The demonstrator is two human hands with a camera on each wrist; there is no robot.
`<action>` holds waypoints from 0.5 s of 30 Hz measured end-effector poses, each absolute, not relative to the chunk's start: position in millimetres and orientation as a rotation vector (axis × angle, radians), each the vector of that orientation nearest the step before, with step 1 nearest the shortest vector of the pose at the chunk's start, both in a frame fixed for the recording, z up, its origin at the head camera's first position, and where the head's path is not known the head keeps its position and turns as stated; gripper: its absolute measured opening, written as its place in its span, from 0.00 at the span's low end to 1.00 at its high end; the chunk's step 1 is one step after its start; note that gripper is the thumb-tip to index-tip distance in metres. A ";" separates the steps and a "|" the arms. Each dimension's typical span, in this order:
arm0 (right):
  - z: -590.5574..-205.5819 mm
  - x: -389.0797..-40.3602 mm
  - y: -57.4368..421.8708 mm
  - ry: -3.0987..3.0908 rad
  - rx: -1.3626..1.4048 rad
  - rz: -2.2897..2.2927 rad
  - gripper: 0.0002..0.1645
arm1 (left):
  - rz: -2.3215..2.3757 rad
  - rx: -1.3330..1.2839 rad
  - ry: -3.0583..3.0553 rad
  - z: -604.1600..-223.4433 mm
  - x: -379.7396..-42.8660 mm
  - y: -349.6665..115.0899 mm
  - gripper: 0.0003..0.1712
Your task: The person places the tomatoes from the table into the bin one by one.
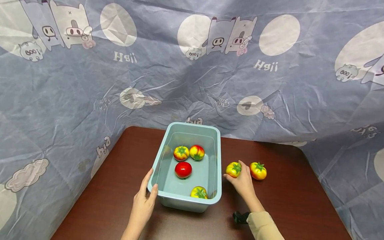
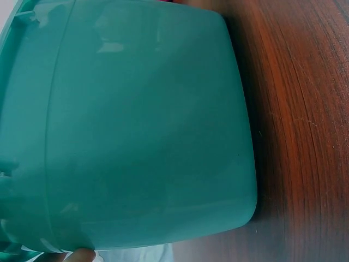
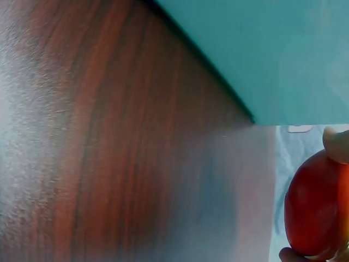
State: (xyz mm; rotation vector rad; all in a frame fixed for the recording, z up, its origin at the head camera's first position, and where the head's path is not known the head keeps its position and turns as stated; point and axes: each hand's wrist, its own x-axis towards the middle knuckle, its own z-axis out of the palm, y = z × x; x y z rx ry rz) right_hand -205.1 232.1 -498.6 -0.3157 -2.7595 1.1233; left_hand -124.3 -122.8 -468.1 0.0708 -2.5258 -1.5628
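Note:
My left hand point(image 1: 143, 201) holds the near left corner of a pale green plastic bin point(image 1: 219, 160), its thumb at the front rim and fingers along the left side. In the left wrist view the bin's outer wall point(image 2: 147, 125) fills most of the picture, and a fingertip point(image 2: 82, 255) shows at its lower edge. Right of the bin, my right hand point(image 1: 243, 181) pinches a yellow-and-red toy tomato point(image 1: 233, 169) with a green leafy top. The right wrist view shows that tomato's red side point(image 3: 313, 207) between thumb and finger. Another yellow-and-red tomato point(image 1: 258, 171) sits just right of this hand.
Inside the bin lie a plain red tomato point(image 1: 183, 169) and three yellow-and-red ones, one of them point(image 1: 199, 192) by the near wall. A small black object point(image 1: 240, 217) is beside my right sleeve. A patterned blue-grey curtain point(image 1: 192, 83) hangs behind the brown table point(image 1: 288, 200).

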 end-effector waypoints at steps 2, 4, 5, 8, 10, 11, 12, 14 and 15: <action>-493.9 -204.5 233.7 -2.744 -0.337 1.165 0.54 | -1.561 0.060 -2.520 -468.1 -124.2 -123.1 0.32; -489.8 -204.1 235.4 -2.726 -0.357 1.193 0.54 | -1.560 0.051 -2.515 -468.4 -124.4 -123.3 0.31; -488.0 -204.0 236.3 -2.718 -0.366 1.207 0.55 | -1.559 0.049 -2.513 -468.6 -124.4 -123.4 0.31; -483.3 -203.4 238.9 -2.702 -0.384 1.226 0.55 | -1.549 0.051 -2.509 -469.0 -124.5 -123.3 0.31; -479.7 -202.5 240.2 -2.698 -0.399 1.242 0.54 | -1.537 0.056 -2.509 -469.1 -124.5 -122.8 0.31; -477.4 -201.8 240.4 -2.697 -0.405 1.256 0.54 | -1.533 0.057 -2.507 -469.1 -124.5 -122.7 0.31; -475.2 -201.3 240.6 -2.697 -0.412 1.263 0.54 | -1.532 0.059 -2.505 -469.0 -124.6 -122.4 0.32; -469.8 -200.1 240.4 -2.690 -0.424 1.288 0.54 | -1.529 0.060 -2.501 -469.2 -124.8 -122.3 0.32; -466.6 -199.4 240.0 -2.688 -0.429 1.304 0.54 | -1.530 0.062 -2.500 -469.3 -124.9 -122.4 0.32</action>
